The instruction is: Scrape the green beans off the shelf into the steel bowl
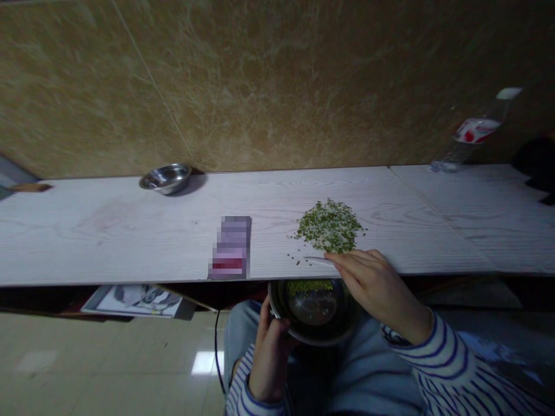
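Observation:
My left hand point(271, 352) grips the rim of a round metal bowl point(318, 335) just below the table's front edge, over my lap. Inside the bowl, small green pieces point(310, 285) gather along the far side. A spread pile of the same sort of small green pieces point(332, 225) lies on the tabletop, with a few strays around it. At the pile's near edge, my right hand point(375, 283) is closed on a thin pale utensil point(318, 259). Its tip points left, low over the table; my fingers hide the rest, so its kind is unclear.
A blurred-out flat object point(230, 248) lies left of the pile, at the front edge. Further back are a small metal bowl point(167, 179) and a plastic bottle point(470, 136) by the wall. An open drawer or box point(134, 301) sits under the table; a black cable point(217, 352) hangs down.

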`<state>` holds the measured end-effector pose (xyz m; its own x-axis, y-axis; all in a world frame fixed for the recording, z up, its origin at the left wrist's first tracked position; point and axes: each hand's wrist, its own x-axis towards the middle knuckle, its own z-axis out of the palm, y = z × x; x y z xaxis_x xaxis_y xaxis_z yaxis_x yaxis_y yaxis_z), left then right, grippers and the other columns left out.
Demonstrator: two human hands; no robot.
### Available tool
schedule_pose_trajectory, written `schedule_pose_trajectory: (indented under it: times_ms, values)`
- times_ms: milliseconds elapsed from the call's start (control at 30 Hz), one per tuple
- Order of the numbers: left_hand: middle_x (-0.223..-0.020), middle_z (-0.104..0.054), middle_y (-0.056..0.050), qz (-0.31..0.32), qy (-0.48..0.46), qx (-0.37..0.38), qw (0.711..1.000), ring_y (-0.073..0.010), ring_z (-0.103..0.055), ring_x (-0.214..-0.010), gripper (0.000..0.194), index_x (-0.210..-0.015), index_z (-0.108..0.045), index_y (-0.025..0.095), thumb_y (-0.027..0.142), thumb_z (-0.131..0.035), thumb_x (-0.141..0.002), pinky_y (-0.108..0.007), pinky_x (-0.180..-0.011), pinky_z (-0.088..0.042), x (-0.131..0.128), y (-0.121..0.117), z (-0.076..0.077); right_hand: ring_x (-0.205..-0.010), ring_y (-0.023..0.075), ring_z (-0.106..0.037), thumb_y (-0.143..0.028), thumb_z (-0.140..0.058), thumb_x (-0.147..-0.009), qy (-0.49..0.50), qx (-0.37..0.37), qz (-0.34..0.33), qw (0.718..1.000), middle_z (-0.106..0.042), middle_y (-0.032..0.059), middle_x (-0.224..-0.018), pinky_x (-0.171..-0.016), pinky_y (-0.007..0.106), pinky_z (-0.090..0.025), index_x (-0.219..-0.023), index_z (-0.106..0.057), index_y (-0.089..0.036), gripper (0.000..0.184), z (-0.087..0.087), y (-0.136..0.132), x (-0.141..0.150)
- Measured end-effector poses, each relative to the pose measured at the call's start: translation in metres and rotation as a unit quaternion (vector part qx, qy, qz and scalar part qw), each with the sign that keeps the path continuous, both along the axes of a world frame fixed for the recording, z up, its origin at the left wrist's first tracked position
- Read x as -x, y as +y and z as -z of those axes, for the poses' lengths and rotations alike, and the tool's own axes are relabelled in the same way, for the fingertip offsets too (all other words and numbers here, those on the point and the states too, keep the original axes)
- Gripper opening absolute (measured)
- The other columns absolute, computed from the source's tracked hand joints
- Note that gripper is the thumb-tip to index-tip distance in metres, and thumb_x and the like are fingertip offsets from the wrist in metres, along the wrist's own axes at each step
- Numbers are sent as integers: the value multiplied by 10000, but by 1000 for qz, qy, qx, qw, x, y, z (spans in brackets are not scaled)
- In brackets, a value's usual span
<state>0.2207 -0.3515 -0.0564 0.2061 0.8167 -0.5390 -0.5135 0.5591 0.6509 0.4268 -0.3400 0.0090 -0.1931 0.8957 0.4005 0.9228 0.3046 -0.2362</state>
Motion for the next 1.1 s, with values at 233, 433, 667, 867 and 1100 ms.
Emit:
schedule_pose_trajectory:
  times_ms: [233, 433, 667, 867, 1100]
  values:
    - [-1209, -627, -47, 5, -3, 1, 1000, -253, -596, -1030, 675, -1360, -407, 348, 189, -567, -724, -311, -718, -502, -1, 0, 1, -845, 169, -616, -158, -415, -925, -8, 2, -4, 1000, -709, 60, -940, -750, 327, -416, -1177, -597, -202, 314, 0, 4, 11]
    - [-1226, -616, -57, 5, -6, 3, 1000, -248, -590, -1048, 685, -1373, -380, 316, 181, -564, -727, -310, -760, -496, 0, -1, 3, -849, 189, -626, -177, -410, -926, -11, 6, 60, 998, -706, 67, -949, -747, 333, -431, -1175, -594, -191, 310, 2, 11, 7]
    - [-1251, -600, -77, -5, -1, 9, 1000, -268, -578, -1072, 694, -1376, -393, 292, 181, -572, -715, -323, -769, -498, -1, 0, 2, -801, 204, -639, -194, -418, -920, -11, 4, 109, 994, -710, 76, -891, -740, 345, -451, -1161, -604, -169, 306, 2, 14, 1]
    - [-1277, -591, -66, -4, -2, 5, 1000, -260, -579, -1076, 730, -1393, -372, 302, 185, -587, -705, -308, -756, -497, 0, 2, 5, -873, 200, -643, -191, -419, -920, 10, 16, 85, 996, -707, 72, -1003, -796, 354, -460, -1166, -602, -189, 307, 3, 19, 14]
    - [-1279, -584, -59, -8, 8, 8, 1000, -245, -579, -1043, 692, -1372, -397, 321, 189, -576, -716, -278, -687, -488, 3, 2, 7, -845, 213, -661, -199, -410, -920, -6, 19, 139, 990, -712, 81, -1008, -781, 356, -477, -1176, -604, -177, 322, 4, 25, 11]
